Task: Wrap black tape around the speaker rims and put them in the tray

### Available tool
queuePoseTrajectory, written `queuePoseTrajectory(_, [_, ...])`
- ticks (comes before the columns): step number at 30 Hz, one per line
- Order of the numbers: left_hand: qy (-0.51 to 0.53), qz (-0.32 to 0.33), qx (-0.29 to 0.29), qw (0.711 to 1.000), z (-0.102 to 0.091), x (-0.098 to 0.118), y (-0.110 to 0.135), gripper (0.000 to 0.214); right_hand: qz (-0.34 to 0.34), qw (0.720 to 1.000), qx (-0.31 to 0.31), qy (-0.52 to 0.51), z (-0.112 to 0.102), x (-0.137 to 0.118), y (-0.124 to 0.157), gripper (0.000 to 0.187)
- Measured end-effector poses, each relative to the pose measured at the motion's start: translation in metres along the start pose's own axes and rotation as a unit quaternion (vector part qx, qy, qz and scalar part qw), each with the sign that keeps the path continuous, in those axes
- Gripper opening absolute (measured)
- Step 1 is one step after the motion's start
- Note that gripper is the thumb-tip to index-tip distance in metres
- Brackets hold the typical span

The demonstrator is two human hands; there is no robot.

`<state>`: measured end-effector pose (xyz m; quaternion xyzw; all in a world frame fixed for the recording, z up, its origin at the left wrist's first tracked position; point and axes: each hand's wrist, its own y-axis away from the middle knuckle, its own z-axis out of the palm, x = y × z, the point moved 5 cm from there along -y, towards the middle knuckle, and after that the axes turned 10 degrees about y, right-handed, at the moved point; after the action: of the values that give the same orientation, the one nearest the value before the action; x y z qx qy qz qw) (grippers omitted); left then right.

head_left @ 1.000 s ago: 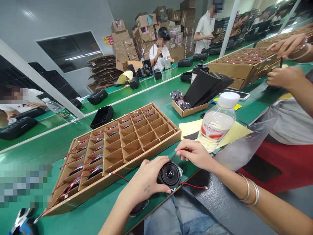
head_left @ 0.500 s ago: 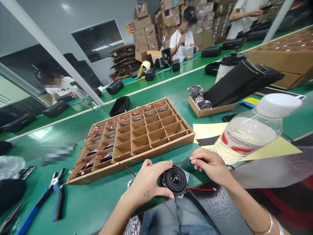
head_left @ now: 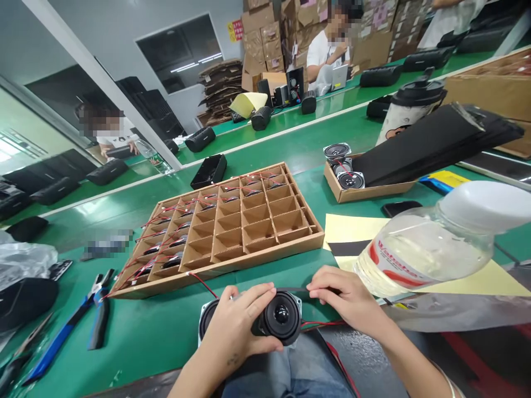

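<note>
**Fitting a dark strip (head_left: 295,289) to a speaker (head_left: 281,318), by the look of it**

Clasps the speaker in the left hand (head_left: 238,320) at the near edge of the green table (head_left: 141,337), with the cone turned toward the camera. Pinches one end of the dark strip in the right hand (head_left: 342,296), at about two o'clock from the speaker. Appears to be at the step of laying the dark strip along the rim. Seems to call next for a light, even pull with the right hand, then pressing down around the rim without creasing or straying onto the cone.

Hooks the left fingers over the rim near twelve o'clock and sets the thumb near six, with the palm closing in from nine and the forearm slanting up from eight. Bunches the right fingertips together, with that forearm reaching in from four.

Shows a second speaker (head_left: 204,319) at nine o'clock, partly behind the left hand. Shows farther out a divided cardboard tray (head_left: 249,258) between ten and eleven, partly filled, yellow paper (head_left: 342,225) between one and two, and a bottle (head_left: 418,251) just past two.
</note>
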<state>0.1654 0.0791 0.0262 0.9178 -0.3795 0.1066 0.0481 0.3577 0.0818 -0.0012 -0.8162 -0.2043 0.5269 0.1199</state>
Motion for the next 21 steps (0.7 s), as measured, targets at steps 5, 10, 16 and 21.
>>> queuePoseTrajectory(5, [0.009,-0.019,0.045,0.999,-0.002,0.006,0.002,0.074,-0.02,1.0,-0.006,0.017,0.003,-0.003,0.0,0.017])
queuePoseTrajectory(10, [0.003,-0.013,0.092,0.996,-0.004,0.015,0.003,0.076,-0.04,0.999,-0.003,0.017,0.004,-0.006,0.0,0.017])
queuePoseTrajectory(16, [-0.028,-0.004,0.136,0.99,-0.007,0.024,0.002,0.074,-0.048,0.999,-0.01,0.011,0.004,-0.006,0.002,0.013])
queuePoseTrajectory(21, [0.0,-0.005,0.153,0.988,-0.005,0.024,0.007,0.069,-0.059,0.998,0.004,0.008,0.004,-0.013,-0.013,0.009])
